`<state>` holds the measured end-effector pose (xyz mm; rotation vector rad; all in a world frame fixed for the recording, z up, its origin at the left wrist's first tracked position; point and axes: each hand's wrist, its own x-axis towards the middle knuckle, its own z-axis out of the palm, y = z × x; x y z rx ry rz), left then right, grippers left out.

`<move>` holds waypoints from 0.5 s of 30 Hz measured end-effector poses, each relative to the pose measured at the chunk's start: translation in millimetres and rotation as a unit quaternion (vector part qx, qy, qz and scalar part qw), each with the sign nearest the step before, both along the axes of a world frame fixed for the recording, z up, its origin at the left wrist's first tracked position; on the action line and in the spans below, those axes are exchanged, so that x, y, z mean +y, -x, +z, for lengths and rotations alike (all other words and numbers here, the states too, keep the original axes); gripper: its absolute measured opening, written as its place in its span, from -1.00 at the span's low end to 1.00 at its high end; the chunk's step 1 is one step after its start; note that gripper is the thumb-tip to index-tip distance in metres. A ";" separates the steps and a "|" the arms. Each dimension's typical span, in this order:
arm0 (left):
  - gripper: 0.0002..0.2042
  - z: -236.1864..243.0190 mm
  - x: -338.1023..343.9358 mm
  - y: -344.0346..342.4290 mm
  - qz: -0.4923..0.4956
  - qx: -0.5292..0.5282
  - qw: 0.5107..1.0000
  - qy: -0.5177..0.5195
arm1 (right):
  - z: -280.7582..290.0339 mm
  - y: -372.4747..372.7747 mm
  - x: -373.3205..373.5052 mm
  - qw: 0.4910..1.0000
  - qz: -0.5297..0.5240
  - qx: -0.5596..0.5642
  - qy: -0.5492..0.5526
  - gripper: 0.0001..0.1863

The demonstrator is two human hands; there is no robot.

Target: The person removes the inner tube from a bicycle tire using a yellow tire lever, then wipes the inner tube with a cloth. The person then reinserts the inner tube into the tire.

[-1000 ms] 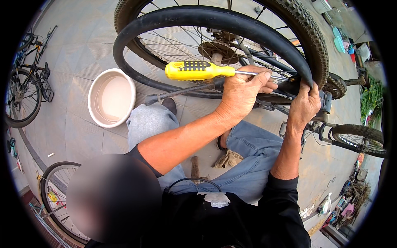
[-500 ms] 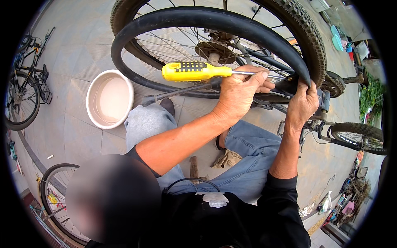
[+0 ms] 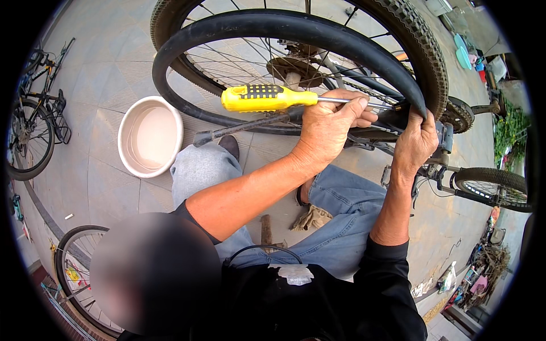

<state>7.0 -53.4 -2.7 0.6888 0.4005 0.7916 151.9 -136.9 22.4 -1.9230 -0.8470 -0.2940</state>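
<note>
My left hand (image 3: pixel 327 128) is closed, thumb and fingers pinching the metal shaft of a yellow screwdriver (image 3: pixel 264 98) with a black grid on its handle. The handle points left; the shaft runs right to a dark spot on the black inner tube (image 3: pixel 284 25), where its tip is hard to make out. Beside that spot my right hand (image 3: pixel 417 145) grips the tube's fold between thumb and fingers. The tube looks rounded and hangs outside a bicycle wheel with a knobby tyre (image 3: pixel 421 40). Spokes and a dark hub disc (image 3: pixel 296 71) show through the tube's loop.
A whitish basin (image 3: pixel 179 128) of cloudy liquid stands left of my knee. A dark bar (image 3: pixel 210 136) juts out below the screwdriver. Between my legs lie a brown rag (image 3: pixel 311 217) and a wooden piece (image 3: pixel 266 230). Another bicycle (image 3: pixel 34 119) stands far left, a loose-looking wheel (image 3: pixel 68 250) lower left.
</note>
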 end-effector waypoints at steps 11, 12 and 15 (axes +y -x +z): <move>-0.78 -1.6 -0.3 -1.8 0.002 -0.004 1.000 0.005 | 0.4 0.3 0.6 1.000 0.000 -0.003 -0.001 -0.75; -0.78 -1.7 -0.3 -1.8 0.003 -0.006 1.000 0.006 | 0.1 0.0 0.5 1.000 0.000 -0.006 -0.001 -0.75; -0.78 -2.3 -0.3 -2.0 0.005 -0.011 1.000 0.010 | -0.1 -0.5 0.7 1.000 -0.002 -0.010 0.000 -0.74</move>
